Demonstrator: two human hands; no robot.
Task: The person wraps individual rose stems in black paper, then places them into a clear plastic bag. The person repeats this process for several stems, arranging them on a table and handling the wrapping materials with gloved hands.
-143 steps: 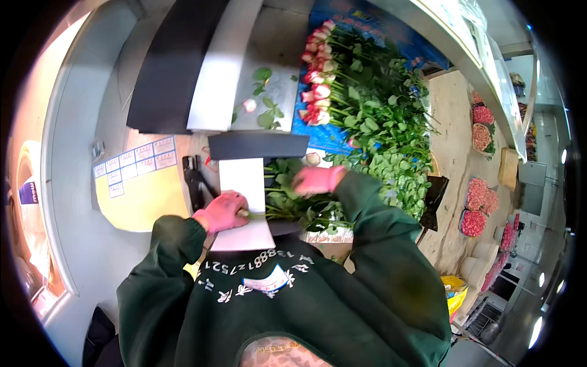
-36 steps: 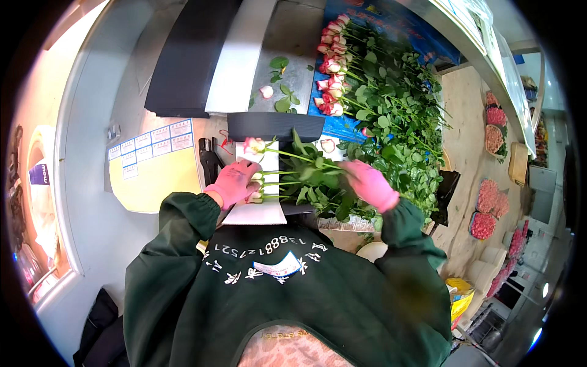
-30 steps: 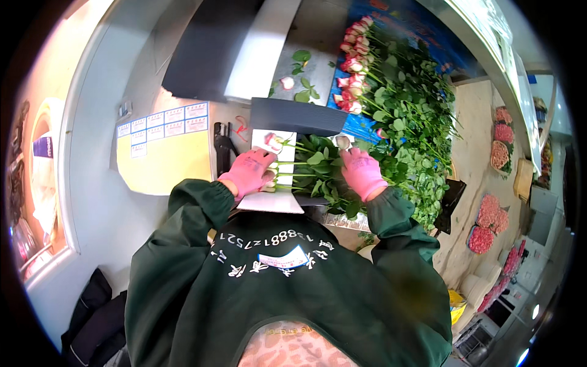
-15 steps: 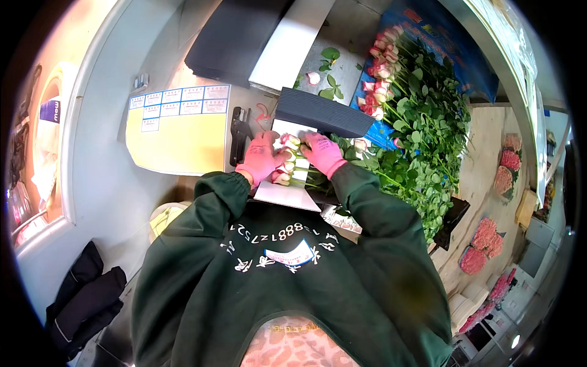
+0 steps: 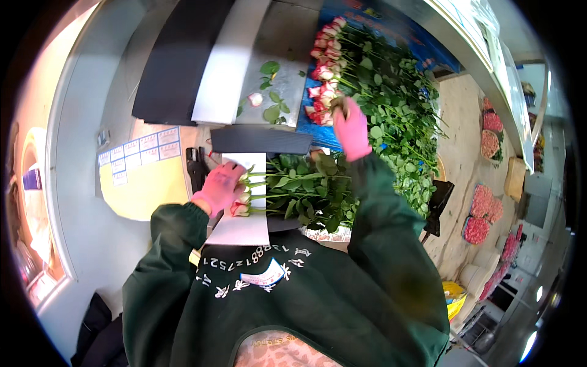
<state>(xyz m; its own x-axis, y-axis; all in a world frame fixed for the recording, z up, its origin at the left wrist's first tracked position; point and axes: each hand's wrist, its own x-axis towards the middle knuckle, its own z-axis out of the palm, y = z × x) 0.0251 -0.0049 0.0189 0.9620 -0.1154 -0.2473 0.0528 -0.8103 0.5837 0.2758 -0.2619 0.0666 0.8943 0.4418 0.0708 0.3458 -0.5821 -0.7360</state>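
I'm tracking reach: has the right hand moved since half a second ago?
Yes: the right hand went up and right, from below the dark board to past its right end.

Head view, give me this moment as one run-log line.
left hand: at rose heads over white board | right hand: at rose row on blue sheet

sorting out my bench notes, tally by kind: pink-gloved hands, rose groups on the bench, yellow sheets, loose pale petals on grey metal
Gloved hands: 2 (left hand, right hand)
Rose groups: 2 (upper roses, lower roses)
Yellow sheet: 1
Loose petal: 1
Total: 6
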